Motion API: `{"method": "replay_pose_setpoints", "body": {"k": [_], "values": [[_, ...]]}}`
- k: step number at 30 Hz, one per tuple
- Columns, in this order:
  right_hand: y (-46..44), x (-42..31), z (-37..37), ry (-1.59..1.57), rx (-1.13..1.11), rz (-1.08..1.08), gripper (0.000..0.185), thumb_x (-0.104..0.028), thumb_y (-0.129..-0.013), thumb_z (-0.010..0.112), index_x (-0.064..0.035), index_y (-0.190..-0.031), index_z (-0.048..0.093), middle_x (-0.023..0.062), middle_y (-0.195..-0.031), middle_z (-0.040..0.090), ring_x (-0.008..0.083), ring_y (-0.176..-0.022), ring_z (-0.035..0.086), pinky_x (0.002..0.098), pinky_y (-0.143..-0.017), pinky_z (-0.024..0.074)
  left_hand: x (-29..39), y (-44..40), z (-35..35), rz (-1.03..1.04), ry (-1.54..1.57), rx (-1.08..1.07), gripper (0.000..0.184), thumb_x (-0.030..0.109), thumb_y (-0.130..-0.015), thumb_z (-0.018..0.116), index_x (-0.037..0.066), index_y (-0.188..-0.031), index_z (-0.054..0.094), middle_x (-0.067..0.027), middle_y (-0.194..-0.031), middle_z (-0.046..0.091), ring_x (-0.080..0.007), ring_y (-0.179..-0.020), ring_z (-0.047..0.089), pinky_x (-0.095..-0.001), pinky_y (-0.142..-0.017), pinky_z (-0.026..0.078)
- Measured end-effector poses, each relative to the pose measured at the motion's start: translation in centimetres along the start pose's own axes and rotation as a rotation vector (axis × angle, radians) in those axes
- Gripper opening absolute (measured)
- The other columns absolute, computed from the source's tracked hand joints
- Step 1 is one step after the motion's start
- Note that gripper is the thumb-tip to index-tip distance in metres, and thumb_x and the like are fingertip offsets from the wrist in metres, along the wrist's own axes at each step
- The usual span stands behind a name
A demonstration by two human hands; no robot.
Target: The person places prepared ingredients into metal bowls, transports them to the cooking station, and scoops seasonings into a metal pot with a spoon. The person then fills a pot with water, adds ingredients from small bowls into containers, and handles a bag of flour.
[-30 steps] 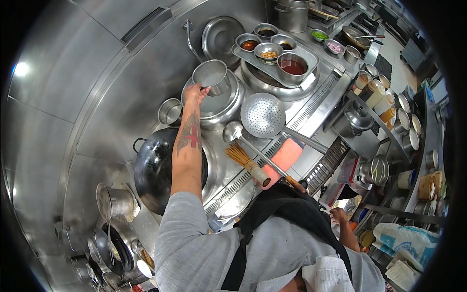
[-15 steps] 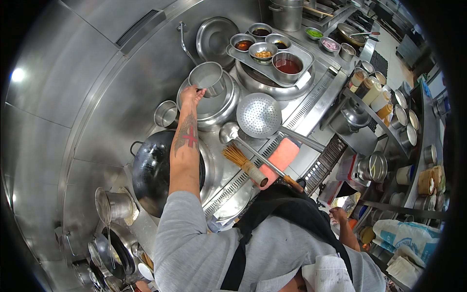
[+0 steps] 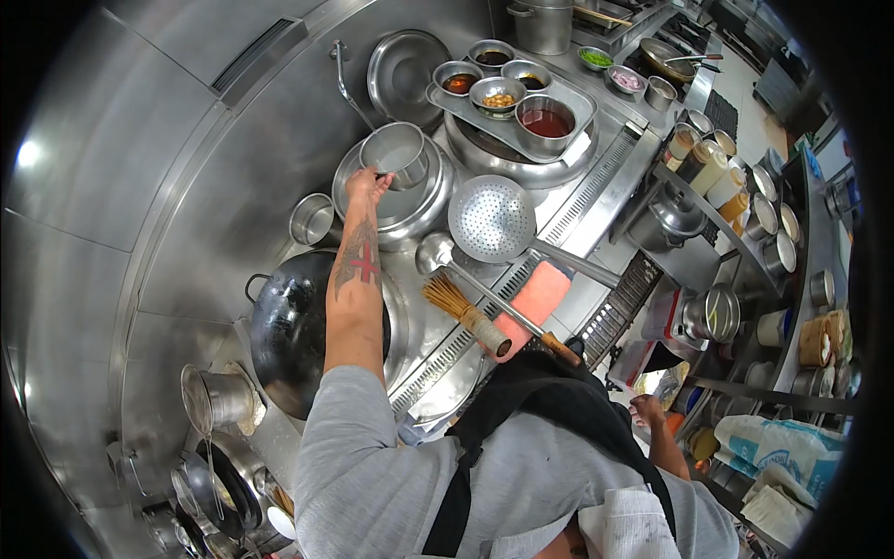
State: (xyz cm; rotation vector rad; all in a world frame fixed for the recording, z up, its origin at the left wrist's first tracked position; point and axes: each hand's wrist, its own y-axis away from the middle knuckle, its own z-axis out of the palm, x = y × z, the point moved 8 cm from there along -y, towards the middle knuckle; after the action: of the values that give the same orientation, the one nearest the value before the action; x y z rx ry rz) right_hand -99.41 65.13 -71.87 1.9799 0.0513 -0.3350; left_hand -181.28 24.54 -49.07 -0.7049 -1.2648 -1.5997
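Note:
My left hand (image 3: 370,184) is closed on the near edge of a round metal pot (image 3: 406,168). The pot is over a wide steel basin (image 3: 430,207), and a thin wall spout (image 3: 348,91) reaches down to its far rim. My right hand (image 3: 644,408) hangs low by my side with its fingers curled; nothing shows in it. Below my left forearm lies a black wok (image 3: 289,340). To the right of the basin are a perforated strainer (image 3: 492,219), a ladle (image 3: 434,253) and a bamboo brush (image 3: 451,300).
A tray (image 3: 582,112) with several sauce bowls stands at the back. A smaller metal pot (image 3: 313,220) sits left of the basin. The ladle handle crosses a pink cloth (image 3: 533,300). At right, a shelf (image 3: 722,216) holds squeeze bottles and bowls.
The view has shifted slightly, so the stove items appear a little further left. My left hand keeps its hold on the pot, and my right hand stays low.

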Motion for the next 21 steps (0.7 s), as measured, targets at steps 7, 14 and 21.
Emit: {"method": "replay_pose_setpoints", "body": {"k": [7,14,21], "values": [[-0.5,0.6,0.2,-0.027,-0.023,0.009,0.02,-0.023,-0.091,0.061,-0.0067,-0.102,0.063,0.0046,-0.085,0.068,0.0178,-0.068,0.066,0.0351,-0.057,0.0533,-0.8,-1.1,-0.7,0.003,0.056,0.027,0.04,-0.006,-0.086,0.056,-0.007,-0.118,0.032,-0.0275,-0.094,0.055,-0.0378,-0.065,0.067,-0.0374,-0.05,0.06],[-0.5,0.7,0.1,-0.021,-0.01,0.004,0.02,-0.022,-0.09,0.061,-0.007,-0.103,0.062,0.0048,-0.083,0.067,0.0177,-0.066,0.064,0.037,-0.059,0.0539,-0.4,-0.8,-0.9,0.014,0.068,0.033,0.03,-0.006,-0.086,0.056,-0.007,-0.109,0.036,-0.0255,-0.091,0.054,-0.0375,-0.063,0.066,-0.0379,-0.051,0.06],[-0.8,1.1,0.1,-0.027,-0.008,0.021,0.021,-0.023,-0.089,0.061,-0.0074,-0.104,0.061,0.0039,-0.084,0.068,0.0174,-0.067,0.065,0.0377,-0.061,0.0541,-0.2,-0.7,-1.0,0.011,0.093,0.024,0.025,-0.006,-0.085,0.056,-0.006,-0.101,0.037,-0.0237,-0.088,0.054,-0.0375,-0.062,0.066,-0.0376,-0.05,0.06]]}}
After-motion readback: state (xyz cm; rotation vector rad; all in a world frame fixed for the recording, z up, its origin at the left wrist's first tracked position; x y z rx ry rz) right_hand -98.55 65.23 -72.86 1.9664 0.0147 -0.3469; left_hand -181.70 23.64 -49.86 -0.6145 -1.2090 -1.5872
